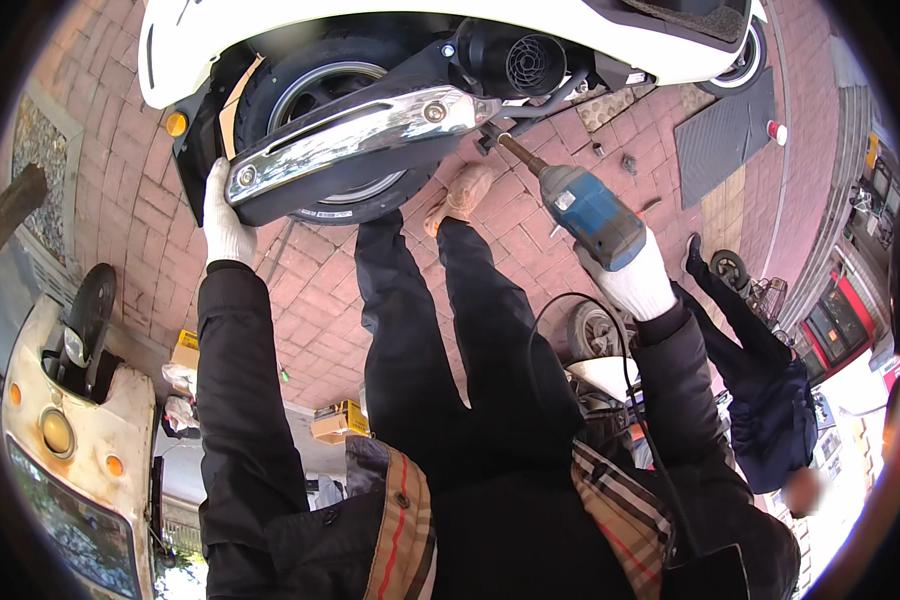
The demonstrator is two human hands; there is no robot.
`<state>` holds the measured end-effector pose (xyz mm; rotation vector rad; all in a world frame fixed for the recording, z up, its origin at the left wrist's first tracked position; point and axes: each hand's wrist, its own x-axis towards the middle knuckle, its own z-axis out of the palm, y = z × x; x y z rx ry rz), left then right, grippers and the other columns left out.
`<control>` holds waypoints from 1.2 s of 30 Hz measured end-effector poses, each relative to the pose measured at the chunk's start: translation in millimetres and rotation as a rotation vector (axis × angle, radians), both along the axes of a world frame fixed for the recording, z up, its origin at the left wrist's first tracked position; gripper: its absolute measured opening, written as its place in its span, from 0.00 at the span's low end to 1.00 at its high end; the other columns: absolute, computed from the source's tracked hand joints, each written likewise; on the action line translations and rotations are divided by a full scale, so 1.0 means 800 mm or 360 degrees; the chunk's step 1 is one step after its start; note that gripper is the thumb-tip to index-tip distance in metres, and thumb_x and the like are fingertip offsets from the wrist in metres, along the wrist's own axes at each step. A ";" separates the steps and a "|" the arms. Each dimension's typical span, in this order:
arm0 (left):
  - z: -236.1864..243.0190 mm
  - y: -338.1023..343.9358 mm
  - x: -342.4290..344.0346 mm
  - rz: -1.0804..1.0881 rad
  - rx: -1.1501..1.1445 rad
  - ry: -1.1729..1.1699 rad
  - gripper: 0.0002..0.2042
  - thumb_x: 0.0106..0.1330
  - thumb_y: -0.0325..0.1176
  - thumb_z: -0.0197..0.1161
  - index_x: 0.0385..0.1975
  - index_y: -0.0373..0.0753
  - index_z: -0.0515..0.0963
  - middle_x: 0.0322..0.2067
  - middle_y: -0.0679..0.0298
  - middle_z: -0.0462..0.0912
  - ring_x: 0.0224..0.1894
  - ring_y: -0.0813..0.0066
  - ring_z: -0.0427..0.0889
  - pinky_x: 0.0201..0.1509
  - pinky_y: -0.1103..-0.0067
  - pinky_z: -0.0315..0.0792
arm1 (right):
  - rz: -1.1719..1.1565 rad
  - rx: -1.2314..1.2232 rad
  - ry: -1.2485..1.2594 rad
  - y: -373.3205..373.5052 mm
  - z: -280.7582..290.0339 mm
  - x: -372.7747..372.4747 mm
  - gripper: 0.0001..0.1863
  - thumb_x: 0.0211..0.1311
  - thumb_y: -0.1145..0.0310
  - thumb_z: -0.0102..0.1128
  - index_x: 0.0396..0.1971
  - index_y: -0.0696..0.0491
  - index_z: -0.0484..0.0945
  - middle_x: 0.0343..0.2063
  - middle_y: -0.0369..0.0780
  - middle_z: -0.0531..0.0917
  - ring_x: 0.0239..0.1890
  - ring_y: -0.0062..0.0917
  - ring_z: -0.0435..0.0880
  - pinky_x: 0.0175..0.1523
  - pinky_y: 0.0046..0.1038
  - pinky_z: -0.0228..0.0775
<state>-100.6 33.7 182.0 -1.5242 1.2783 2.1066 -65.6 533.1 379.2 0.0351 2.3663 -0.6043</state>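
Note:
My left hand [228, 215], in a white knitted glove, grips the rear end of a long exhaust muffler [350, 150] with a shiny chrome shield. The muffler lies alongside the rear wheel [315, 80] of a white scooter [370, 12]. In my gloved right hand [632, 282] is a blue impact wrench [592, 208]. Its long socket points at the muffler's front end and a bracket near the engine's round fan cover [532, 64]. Whether the socket touches a bolt there, I cannot tell. A black cable [627, 365] hangs below the right hand.
Small loose parts [628, 162] lie on the red brick paving. A grey mat [725, 140] is under the scooter's far end. Another person [770, 400] in dark clothes stands at right. Yellow boxes [340, 422] and a cream vehicle [75, 430] are at left.

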 end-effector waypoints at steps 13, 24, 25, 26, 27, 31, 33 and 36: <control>0.004 0.005 -0.001 0.0145 0.0021 0.0028 0.16 0.76 0.46 0.68 0.52 0.40 0.83 0.48 0.61 0.91 0.48 0.70 0.90 0.57 0.70 0.82 | -0.0324 -0.0356 -0.0149 0.001 -0.001 -0.031 0.14 0.70 0.64 0.68 0.48 0.57 0.84 0.36 0.49 0.89 0.40 0.46 0.90 0.45 0.33 0.80; 0.007 0.009 -0.005 0.0113 0.0049 0.0007 0.17 0.76 0.46 0.69 0.52 0.40 0.83 0.48 0.61 0.91 0.48 0.70 0.90 0.57 0.70 0.82 | -0.0396 -0.0369 -0.0230 0.000 0.006 -0.035 0.12 0.70 0.64 0.68 0.46 0.55 0.84 0.35 0.46 0.89 0.39 0.43 0.89 0.46 0.32 0.79; 0.009 0.009 -0.005 0.0098 0.0024 0.0003 0.17 0.76 0.47 0.69 0.52 0.40 0.83 0.48 0.61 0.91 0.47 0.69 0.90 0.58 0.70 0.82 | -0.0175 -0.0312 -0.0094 -0.001 0.009 -0.039 0.13 0.69 0.63 0.68 0.46 0.55 0.84 0.35 0.46 0.88 0.39 0.43 0.89 0.45 0.33 0.79; 0.012 0.010 -0.004 0.0053 -0.0013 0.0043 0.17 0.76 0.47 0.69 0.52 0.40 0.83 0.48 0.61 0.91 0.47 0.69 0.90 0.58 0.70 0.82 | 0.0065 -0.0163 -0.0010 0.000 0.012 -0.044 0.14 0.67 0.62 0.69 0.47 0.54 0.84 0.34 0.46 0.88 0.39 0.43 0.89 0.45 0.34 0.79; 0.015 0.010 -0.001 0.0089 -0.0008 0.0001 0.18 0.76 0.47 0.68 0.53 0.40 0.83 0.49 0.60 0.91 0.49 0.69 0.89 0.59 0.69 0.82 | 0.0305 -0.0011 0.0070 0.003 0.016 -0.050 0.15 0.65 0.61 0.70 0.48 0.53 0.84 0.34 0.45 0.88 0.38 0.43 0.89 0.44 0.36 0.79; 0.020 0.013 0.005 0.0060 -0.0031 -0.0004 0.20 0.77 0.52 0.65 0.53 0.42 0.84 0.51 0.62 0.90 0.53 0.67 0.87 0.58 0.62 0.81 | 0.0645 0.0137 0.0095 0.027 0.044 -0.071 0.22 0.58 0.60 0.72 0.52 0.52 0.86 0.33 0.45 0.86 0.38 0.44 0.88 0.46 0.39 0.79; 0.019 0.015 0.005 0.0106 -0.0050 -0.0065 0.20 0.77 0.53 0.65 0.54 0.43 0.84 0.52 0.62 0.90 0.53 0.67 0.87 0.58 0.61 0.81 | 0.0569 0.0000 0.0079 0.039 0.068 -0.069 0.20 0.57 0.61 0.73 0.48 0.53 0.86 0.30 0.45 0.85 0.35 0.43 0.87 0.45 0.37 0.79; 0.018 0.020 0.004 0.0115 -0.0092 -0.0026 0.21 0.76 0.53 0.66 0.55 0.43 0.83 0.52 0.62 0.89 0.53 0.66 0.87 0.58 0.59 0.82 | 0.0333 -0.0127 -0.0164 0.051 0.106 -0.057 0.20 0.63 0.70 0.73 0.54 0.57 0.84 0.41 0.43 0.90 0.42 0.28 0.91 0.49 0.29 0.81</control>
